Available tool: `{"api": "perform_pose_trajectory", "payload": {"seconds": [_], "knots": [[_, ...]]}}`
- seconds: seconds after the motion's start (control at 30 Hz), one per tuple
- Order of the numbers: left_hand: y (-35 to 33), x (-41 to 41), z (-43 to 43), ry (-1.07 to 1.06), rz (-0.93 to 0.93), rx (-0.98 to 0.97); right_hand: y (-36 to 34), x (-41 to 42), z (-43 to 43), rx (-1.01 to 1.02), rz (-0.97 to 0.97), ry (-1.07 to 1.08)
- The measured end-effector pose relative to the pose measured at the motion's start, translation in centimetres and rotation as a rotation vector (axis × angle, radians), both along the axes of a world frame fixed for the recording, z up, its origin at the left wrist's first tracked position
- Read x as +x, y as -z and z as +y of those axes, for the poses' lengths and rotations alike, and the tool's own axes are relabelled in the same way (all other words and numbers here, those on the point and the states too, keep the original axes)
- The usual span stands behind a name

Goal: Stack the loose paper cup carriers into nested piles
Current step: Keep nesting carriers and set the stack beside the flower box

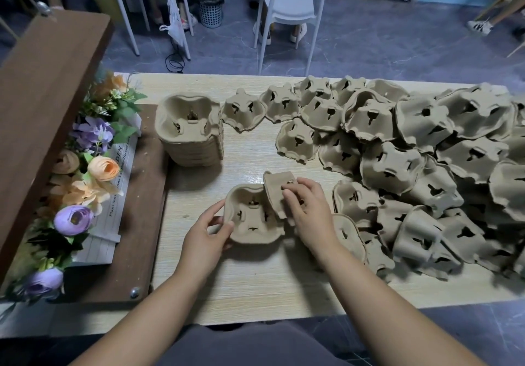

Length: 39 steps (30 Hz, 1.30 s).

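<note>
Head view, looking down from above the person's arms: the long pale wood-grain table (255, 294) carries everything. Its right half is buried under a sprawling heap of loose brown moulded-pulp cup carriers (420, 127), most lying hollow side down and overlapping at all angles, which is why none of them nest as they lie. At the table's left rear stands a tall nested pile of the same pulp carriers (193, 149), hollows upward, set well apart from the heap, probably so finished work stays clear of the loose stock. A box of artificial purple and orange flowers (103, 168) sits off the left edge (nothing to do with the job).

Near the front edge a new pile seems to be starting. A single hollow-up pulp carrier (252, 223) serves as its base; whether it rests on the table or is held just above it, I cannot tell. Against its right rim leans a tilted pulp carrier (272, 186), half turned, likely being flipped to match the base before dropping in.

The left hand (207, 237) grips the base's near-left wall, thumb over the rim, steadying it. The right hand (308, 212) pinches the tilted carrier with curled fingers.
</note>
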<state>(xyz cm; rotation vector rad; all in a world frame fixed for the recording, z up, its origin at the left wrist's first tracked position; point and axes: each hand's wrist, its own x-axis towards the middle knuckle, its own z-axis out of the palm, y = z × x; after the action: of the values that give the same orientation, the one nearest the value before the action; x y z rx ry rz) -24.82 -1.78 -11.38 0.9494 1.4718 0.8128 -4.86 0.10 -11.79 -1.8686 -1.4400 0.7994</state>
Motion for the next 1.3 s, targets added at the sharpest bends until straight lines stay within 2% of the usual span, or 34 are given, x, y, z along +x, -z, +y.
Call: {"api": "perform_pose_trajectory", "payload": {"seconds": [0.17,0.27,0.43,0.67,0.77,0.83,1.07,1.3], "knots": [[-0.3,0.5,0.3,0.0,-0.027,-0.028,0.1,0.9,-0.2,0.001,-0.102,-0.141],[-0.5,0.5,0.2,0.007,-0.009,-0.009,-0.2,1.7,0.0,0.09,-0.11,-0.038],[-0.1,0.2,0.0,0.018,0.005,-0.006,-1.1,4.5,0.9,0.117,-0.148,0.134],[0.4,-0.2,0.1,0.0,-0.012,-0.039,-3.9,8.0,2.7,0.082,0.152,0.4],[0.6,-0.1,0.3,-0.018,-0.012,-0.054,-5.3,7.2,2.9,-0.067,0.416,0.286],[0.7,0.0,0.4,-0.03,0.0,-0.053,-5.6,5.8,2.9,-0.143,0.47,0.154],[0.7,0.4,0.5,-0.081,-0.078,-0.142,-4.1,0.7,3.7,-0.215,0.365,-0.038],[-0.1,0.2,0.5,-0.02,-0.072,-0.106,-3.5,-0.4,4.2,-0.19,0.323,-0.061]]}}
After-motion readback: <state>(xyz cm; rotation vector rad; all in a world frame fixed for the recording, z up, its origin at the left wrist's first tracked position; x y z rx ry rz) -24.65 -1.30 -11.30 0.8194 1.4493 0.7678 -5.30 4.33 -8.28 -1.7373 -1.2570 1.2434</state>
